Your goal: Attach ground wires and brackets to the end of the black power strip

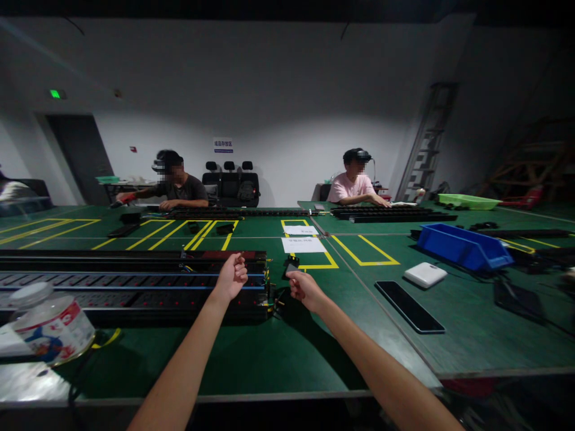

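Observation:
My left hand [232,278] is closed over the right end of a long black panel with blue strips [148,289]. Its fingertips are pinched, and what they hold, if anything, is too small to name. To the right of the panel's end, my right hand [307,290] pinches a small dark grey flat piece [291,269] between thumb and fingers. Thin wires [275,302] stick out from the panel's end, between my two hands. Just behind the grey piece a small black part [293,260] shows, partly covered.
A clear plastic jar [56,326] stands at the left. Rightward lie a phone [409,306], a white box [425,275] and a blue bin [462,248]. Paper sheets [303,245] lie ahead on the green table [251,365]. Two people [179,185] work across it.

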Tool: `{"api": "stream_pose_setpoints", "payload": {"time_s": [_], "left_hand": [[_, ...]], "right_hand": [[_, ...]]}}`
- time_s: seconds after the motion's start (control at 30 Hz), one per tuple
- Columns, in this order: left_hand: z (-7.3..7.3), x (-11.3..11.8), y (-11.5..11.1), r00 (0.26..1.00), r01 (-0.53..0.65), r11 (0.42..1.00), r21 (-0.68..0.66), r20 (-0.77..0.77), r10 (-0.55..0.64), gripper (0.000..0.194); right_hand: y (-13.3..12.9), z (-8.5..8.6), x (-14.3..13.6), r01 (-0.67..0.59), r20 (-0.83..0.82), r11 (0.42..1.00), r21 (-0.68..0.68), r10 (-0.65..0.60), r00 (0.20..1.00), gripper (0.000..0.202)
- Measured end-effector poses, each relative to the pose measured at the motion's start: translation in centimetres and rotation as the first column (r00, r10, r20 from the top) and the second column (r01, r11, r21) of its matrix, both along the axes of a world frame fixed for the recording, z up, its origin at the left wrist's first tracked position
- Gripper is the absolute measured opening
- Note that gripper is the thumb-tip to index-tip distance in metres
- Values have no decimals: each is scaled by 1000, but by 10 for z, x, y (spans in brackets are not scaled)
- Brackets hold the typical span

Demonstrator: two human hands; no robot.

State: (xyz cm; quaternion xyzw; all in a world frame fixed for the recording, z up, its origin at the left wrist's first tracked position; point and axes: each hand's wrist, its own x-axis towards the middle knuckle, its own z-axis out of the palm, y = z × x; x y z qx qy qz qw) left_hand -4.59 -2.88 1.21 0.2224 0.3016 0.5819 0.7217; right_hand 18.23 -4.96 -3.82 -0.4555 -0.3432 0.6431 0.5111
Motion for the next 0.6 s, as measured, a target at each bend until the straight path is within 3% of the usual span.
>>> {"api": "stream_pose_setpoints", "payload": {"time_s": [0.6], "left_hand": [[-3,-1,2,1000,4,1000,15,-14,-4,23]], "right_hand": [[0,0,1,-2,22,1000,-7,2,1000,18]]}}
